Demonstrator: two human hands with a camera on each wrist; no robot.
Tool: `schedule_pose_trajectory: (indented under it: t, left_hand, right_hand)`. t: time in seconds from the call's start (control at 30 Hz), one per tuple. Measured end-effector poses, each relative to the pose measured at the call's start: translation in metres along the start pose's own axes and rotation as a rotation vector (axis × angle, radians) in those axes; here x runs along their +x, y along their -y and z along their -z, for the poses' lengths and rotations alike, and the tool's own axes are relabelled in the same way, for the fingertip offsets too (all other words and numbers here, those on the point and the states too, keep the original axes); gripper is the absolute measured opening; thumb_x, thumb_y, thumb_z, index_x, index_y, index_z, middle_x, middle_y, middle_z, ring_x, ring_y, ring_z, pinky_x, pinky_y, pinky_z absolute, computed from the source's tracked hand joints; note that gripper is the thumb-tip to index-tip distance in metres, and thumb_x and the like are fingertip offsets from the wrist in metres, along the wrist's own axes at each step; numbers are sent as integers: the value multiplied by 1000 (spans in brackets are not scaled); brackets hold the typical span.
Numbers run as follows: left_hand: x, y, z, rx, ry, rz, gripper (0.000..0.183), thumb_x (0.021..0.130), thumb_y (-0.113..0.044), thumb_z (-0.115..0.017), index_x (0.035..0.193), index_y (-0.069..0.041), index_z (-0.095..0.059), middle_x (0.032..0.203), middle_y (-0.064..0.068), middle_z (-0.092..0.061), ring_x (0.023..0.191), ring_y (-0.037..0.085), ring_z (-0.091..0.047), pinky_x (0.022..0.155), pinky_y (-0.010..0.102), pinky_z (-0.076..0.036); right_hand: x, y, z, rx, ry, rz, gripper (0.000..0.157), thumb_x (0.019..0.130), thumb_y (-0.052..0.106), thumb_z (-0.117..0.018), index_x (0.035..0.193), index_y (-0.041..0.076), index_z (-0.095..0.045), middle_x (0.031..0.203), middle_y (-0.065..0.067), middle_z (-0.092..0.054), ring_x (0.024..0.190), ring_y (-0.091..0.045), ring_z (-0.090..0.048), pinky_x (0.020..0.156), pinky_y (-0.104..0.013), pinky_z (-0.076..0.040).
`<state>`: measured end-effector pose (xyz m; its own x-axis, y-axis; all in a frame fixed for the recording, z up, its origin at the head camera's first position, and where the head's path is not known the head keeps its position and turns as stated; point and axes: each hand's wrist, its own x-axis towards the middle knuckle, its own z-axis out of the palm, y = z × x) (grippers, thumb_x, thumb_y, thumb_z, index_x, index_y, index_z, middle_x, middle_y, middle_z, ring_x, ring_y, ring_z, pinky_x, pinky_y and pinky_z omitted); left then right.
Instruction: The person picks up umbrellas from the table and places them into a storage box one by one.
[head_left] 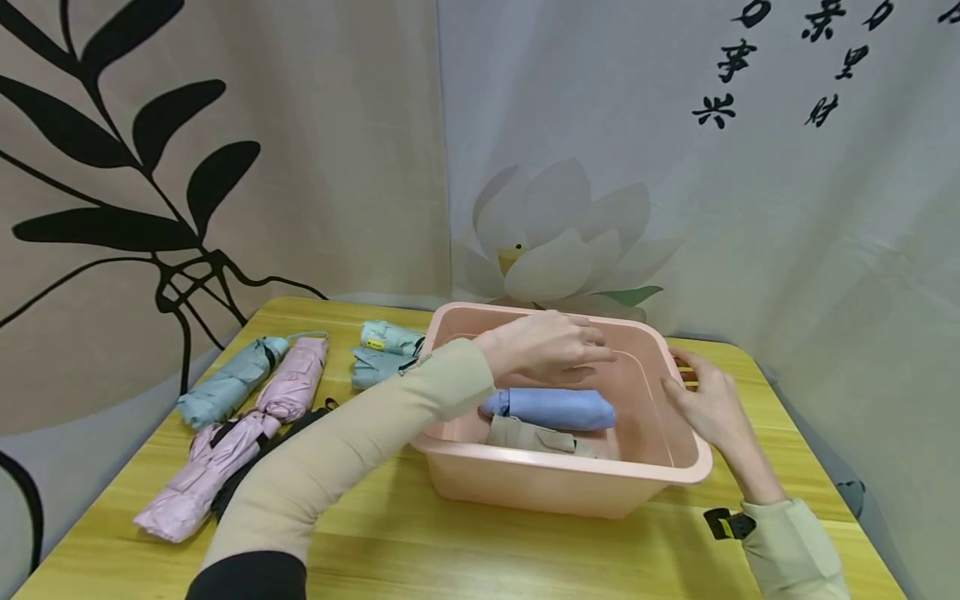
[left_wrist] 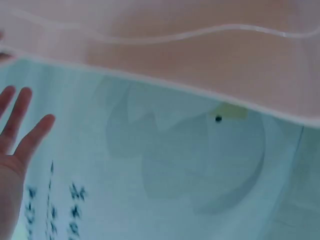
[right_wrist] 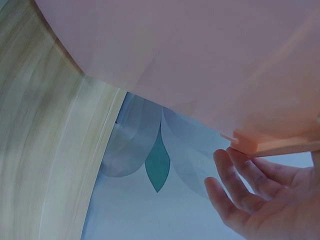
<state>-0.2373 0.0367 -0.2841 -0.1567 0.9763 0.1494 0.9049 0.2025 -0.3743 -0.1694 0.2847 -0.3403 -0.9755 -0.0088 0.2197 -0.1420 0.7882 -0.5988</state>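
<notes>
My left hand (head_left: 551,346) is above the inside of the pink basin (head_left: 540,485), over the far side of the blue folded umbrella (head_left: 558,408). Its fingers are free and rather straight; in the left wrist view they are spread apart from each other. How high they are above the bottom, I cannot tell exactly.

My right hand (head_left: 708,400) holds the basin at its right side: the thumb comes over the rim, and the other fingers are outside, bent loosely under the edge, as the right wrist view shows.

The basin stands on the yellow wooden table (head_left: 465,550). In it, the blue umbrella lies across the bottom, and just beside it, nearer to me, lies a beige-grey folded umbrella (head_left: 532,435), partly hidden by the front rim.

At the left of the basin is a mint umbrella (head_left: 390,337), with a grey-teal umbrella (head_left: 378,368) next to it. Further left lie a light teal umbrella (head_left: 232,382), an upper lilac umbrella (head_left: 296,379) and a lower lilac umbrella (head_left: 206,479). Close to them is a black item (head_left: 251,462), which my left sleeve (head_left: 360,446) covers in part. Behind the table hangs a pale curtain (head_left: 352,167) with a printed lotus (head_left: 555,233).
</notes>
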Motion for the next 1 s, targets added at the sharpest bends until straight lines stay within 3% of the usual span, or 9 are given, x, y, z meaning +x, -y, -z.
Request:
schedule_pose_trajectory:
  t: [0.1,0.23,0.47,0.6,0.83,1.0]
  left_hand:
    - [-10,6,15,-18,-8,74,34,93,-30,-45,124,-20,-55,115,-3,-62,98,14,-58,76,26,-52]
    - [-30,14,26,-49,-63,155,31,92,-26,-48,121,-18,-58,112,-2,-64,98,16,-59,79,29,-51]
    - [-78,33,23,-93,-180,302,28,90,-21,-53,116,-15,-62,106,2,-67,96,20,-61,82,33,-52]
    - [-111,43,9,-115,-222,425,28,89,-20,-55,115,-15,-62,111,4,-65,101,22,-60,84,36,-51]
    - [-162,47,-41,-171,-244,577,29,92,-20,-52,118,-10,-60,116,9,-62,107,27,-57,89,40,-49]
    - [-185,45,-72,-210,-252,678,33,93,-20,-51,123,-10,-55,121,11,-59,112,30,-55,94,44,-45]
  right_hand:
    - [0,0,0,0,-4,0,50,91,23,-50,134,-2,-42,115,-27,-57,100,-39,-57,75,-47,-52]
    - [0,0,1,4,-3,2,49,91,23,-49,134,-2,-42,115,-26,-57,100,-39,-57,75,-47,-52]
    - [0,0,0,-16,-31,10,48,90,18,-51,132,-4,-43,119,-29,-55,101,-42,-57,79,-51,-51]
    - [0,1,0,-23,-44,17,47,89,15,-51,131,-5,-44,119,-30,-54,101,-43,-57,80,-52,-51]
    - [0,0,1,-15,-36,21,47,89,17,-51,131,-4,-44,119,-28,-55,101,-42,-58,80,-52,-50]
    - [1,0,0,-4,-18,14,48,91,20,-49,133,-2,-43,119,-26,-56,101,-40,-58,79,-50,-51]
